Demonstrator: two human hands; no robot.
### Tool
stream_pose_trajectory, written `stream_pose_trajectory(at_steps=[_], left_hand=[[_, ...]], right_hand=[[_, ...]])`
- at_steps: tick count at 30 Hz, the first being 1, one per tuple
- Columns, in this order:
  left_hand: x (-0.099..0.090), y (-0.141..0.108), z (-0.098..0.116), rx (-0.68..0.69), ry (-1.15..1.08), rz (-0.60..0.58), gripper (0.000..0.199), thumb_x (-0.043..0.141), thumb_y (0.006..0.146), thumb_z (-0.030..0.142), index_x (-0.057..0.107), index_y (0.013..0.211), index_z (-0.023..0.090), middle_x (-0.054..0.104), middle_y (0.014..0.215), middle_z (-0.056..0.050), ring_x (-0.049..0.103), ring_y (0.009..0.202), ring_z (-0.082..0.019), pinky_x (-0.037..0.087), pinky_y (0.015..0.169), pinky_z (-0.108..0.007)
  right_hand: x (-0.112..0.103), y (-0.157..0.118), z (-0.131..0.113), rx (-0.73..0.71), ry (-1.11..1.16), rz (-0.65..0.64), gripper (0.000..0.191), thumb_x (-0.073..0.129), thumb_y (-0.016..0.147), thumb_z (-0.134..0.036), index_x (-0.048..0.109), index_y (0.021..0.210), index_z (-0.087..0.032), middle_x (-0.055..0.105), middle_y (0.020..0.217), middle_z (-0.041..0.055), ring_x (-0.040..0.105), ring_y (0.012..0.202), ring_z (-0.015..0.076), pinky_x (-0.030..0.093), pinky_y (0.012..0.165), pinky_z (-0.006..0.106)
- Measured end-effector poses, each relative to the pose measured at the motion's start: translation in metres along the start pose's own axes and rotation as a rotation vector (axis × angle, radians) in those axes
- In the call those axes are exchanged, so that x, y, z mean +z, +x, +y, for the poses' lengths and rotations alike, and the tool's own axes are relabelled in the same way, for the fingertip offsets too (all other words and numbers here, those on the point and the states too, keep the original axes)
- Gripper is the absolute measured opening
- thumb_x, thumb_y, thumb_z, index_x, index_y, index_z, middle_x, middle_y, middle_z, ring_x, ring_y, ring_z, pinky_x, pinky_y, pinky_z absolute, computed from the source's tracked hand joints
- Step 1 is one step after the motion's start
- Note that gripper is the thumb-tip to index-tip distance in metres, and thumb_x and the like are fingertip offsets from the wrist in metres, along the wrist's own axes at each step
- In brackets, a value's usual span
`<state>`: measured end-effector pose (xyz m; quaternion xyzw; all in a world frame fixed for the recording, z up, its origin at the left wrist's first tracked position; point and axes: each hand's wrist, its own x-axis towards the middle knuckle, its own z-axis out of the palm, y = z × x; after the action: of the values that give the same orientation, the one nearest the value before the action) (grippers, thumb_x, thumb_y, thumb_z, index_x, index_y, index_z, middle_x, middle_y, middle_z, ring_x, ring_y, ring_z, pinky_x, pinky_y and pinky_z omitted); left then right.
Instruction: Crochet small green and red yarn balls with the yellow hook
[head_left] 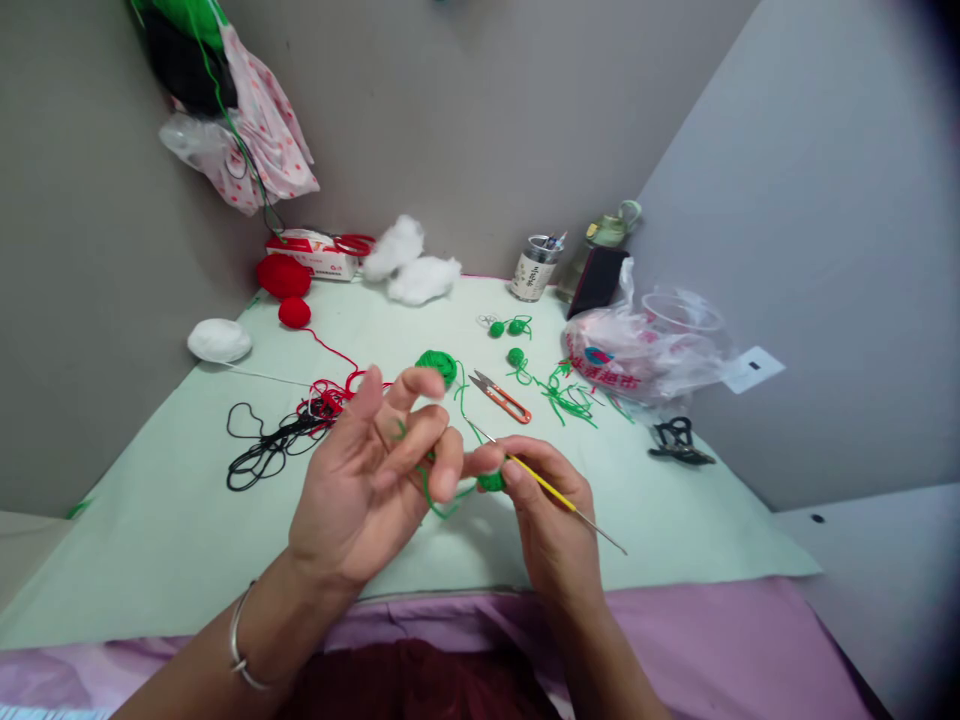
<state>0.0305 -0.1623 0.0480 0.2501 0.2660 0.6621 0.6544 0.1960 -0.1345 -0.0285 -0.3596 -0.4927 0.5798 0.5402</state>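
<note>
My right hand (551, 500) pinches a small green crocheted piece (491, 481) between thumb and fingers, along with a crochet hook (553, 487) that has a yellow grip. The hook's tip points up and left. Palm up, my left hand (382, 460) has its fingers apart and curled, with green yarn (442, 508) looped among them. One of its fingertips reaches the green piece. Just beyond my left hand lies a ball of green yarn (437, 367). Orange-handled thread snips (504, 400) rest behind my right hand.
Black cord (274, 450), red yarn balls (283, 275) and a white ball (220, 341) lie left. White stuffing (424, 281) and a pen cup (534, 270) stand at the back. Right are green scraps (566, 400), a plastic bag (637, 350) and a black clip (679, 443).
</note>
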Motion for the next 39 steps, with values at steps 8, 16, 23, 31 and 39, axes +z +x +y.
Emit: stream_pose_trajectory(at_steps=[8, 16, 23, 31, 39], left_hand=[[-0.036, 0.007, -0.023, 0.831, 1.207, -0.135, 0.016, 0.073, 0.089, 0.038, 0.075, 0.077, 0.027, 0.072, 0.132, -0.006, 0.035, 0.154, -0.038, 0.003, 0.129, -0.056], [-0.049, 0.007, -0.036, 0.878, 1.594, -0.063, 0.021, 0.072, 0.087, 0.024, 0.079, 0.105, 0.031, 0.057, 0.156, -0.005, 0.027, 0.158, -0.042, -0.010, 0.125, -0.063], [-0.045, 0.006, -0.045, 0.891, 1.551, -0.084, 0.073, 0.076, 0.089, 0.028, 0.047, 0.155, 0.023, 0.067, 0.136, -0.015, 0.057, 0.131, -0.035, 0.038, 0.114, -0.051], [-0.037, -0.001, -0.060, 0.732, 1.322, -0.077, 0.059, 0.068, 0.095, 0.017, 0.052, 0.151, 0.027, 0.075, 0.128, -0.010, 0.070, 0.104, -0.025, 0.052, 0.099, -0.038], [-0.040, 0.003, -0.060, 0.615, 1.175, -0.016, 0.068, 0.072, 0.091, 0.016, 0.048, 0.153, 0.031, 0.077, 0.104, -0.001, 0.072, 0.107, -0.021, 0.052, 0.104, -0.035]], right_hand=[[0.008, -0.001, -0.002, -0.049, 0.030, 0.080, 0.015, 0.080, 0.088, -0.037, 0.078, 0.099, -0.026, 0.082, 0.095, 0.0026, 0.075, 0.082, 0.0173, 0.058, 0.079, 0.031], [0.013, 0.002, 0.000, -0.134, -0.005, 0.206, 0.015, 0.076, 0.091, -0.036, 0.076, 0.101, -0.025, 0.079, 0.097, 0.0035, 0.075, 0.084, 0.0187, 0.061, 0.076, 0.032], [0.014, 0.001, 0.000, -0.092, -0.030, 0.216, 0.019, 0.076, 0.091, -0.039, 0.074, 0.103, -0.024, 0.077, 0.090, 0.0019, 0.075, 0.076, 0.0174, 0.060, 0.071, 0.030], [0.025, -0.003, -0.001, -0.132, -0.065, 0.180, 0.010, 0.075, 0.091, -0.035, 0.077, 0.097, -0.027, 0.077, 0.090, 0.0002, 0.073, 0.081, 0.0161, 0.060, 0.075, 0.027], [0.006, 0.003, -0.006, -0.441, -0.400, 0.116, 0.016, 0.069, 0.096, -0.025, 0.080, 0.107, -0.030, 0.075, 0.102, 0.0032, 0.071, 0.100, 0.0194, 0.058, 0.087, 0.032]])
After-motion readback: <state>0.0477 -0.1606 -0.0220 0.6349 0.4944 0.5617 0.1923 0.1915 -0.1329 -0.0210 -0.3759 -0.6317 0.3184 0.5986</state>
